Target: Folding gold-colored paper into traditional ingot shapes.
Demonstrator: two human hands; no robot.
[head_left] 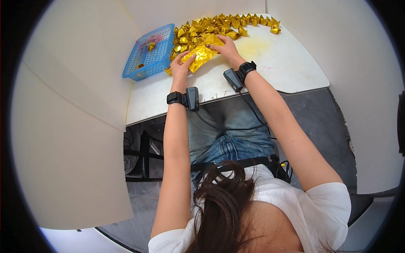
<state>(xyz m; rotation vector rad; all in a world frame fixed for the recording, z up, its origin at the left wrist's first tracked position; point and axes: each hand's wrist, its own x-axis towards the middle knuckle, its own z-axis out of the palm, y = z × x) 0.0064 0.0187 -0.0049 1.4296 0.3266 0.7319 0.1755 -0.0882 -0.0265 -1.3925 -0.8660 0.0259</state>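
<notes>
Between my two hands a shiny gold foil sheet (202,55) is stretched above the white table (287,63), crinkled and with what looks like a fold across it. My left hand (180,67) pinches its left end, thumb on top. At the upper right end my right hand (228,49) grips it, thumb on the near face and fingers behind. Just beyond the sheet lies a heap of folded gold foil pieces (194,30), boat-like with pointed ends; my hands and the sheet hide part of it.
A blue perforated plastic basket (162,63) stands at the table's left, holding a pinkish thing and a few gold pieces. More folded pieces run along the far edge to a single one (275,30) at right. Light walls rise on both sides. Cables hang from the wrist-worn devices.
</notes>
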